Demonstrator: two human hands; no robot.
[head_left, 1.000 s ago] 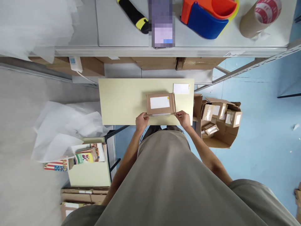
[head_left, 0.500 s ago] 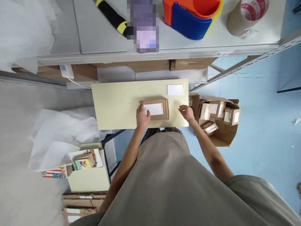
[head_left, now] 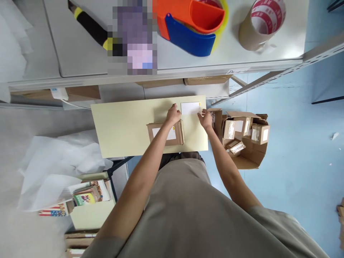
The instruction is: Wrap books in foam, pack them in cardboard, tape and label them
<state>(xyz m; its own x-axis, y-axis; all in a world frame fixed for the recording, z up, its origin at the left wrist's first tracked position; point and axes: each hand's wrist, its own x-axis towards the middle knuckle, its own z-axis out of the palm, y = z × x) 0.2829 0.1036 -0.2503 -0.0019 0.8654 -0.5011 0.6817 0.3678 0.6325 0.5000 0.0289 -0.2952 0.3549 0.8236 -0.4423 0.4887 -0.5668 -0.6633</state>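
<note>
A white paper label [head_left: 190, 108] with a small yellow mark at its right end lies flat on the pale yellow board [head_left: 120, 129]. My left hand [head_left: 173, 115] is at its left edge, fingers bent, thumb and forefinger apart. At the label's right end is my right hand [head_left: 205, 119], thumb and fingers spread close to the corner; whether they touch the paper I cannot tell. Nearer to my body, a flat cardboard box [head_left: 178, 135] bearing a similar white label rests on the board, partly covered by my left forearm.
Right of the board stands an open carton [head_left: 254, 157] with several small taped boxes. On the grey shelf [head_left: 86, 66] above are a tape dispenser [head_left: 188, 39], a tape roll [head_left: 249, 34] and a black-and-yellow-handled tool [head_left: 92, 28]. White wrapping sheets [head_left: 59, 161] lie to the left.
My left hand has left the cardboard box and moved up and right to the loose label. My right hand has shifted up to the label's other end. The view has shifted slightly.
</note>
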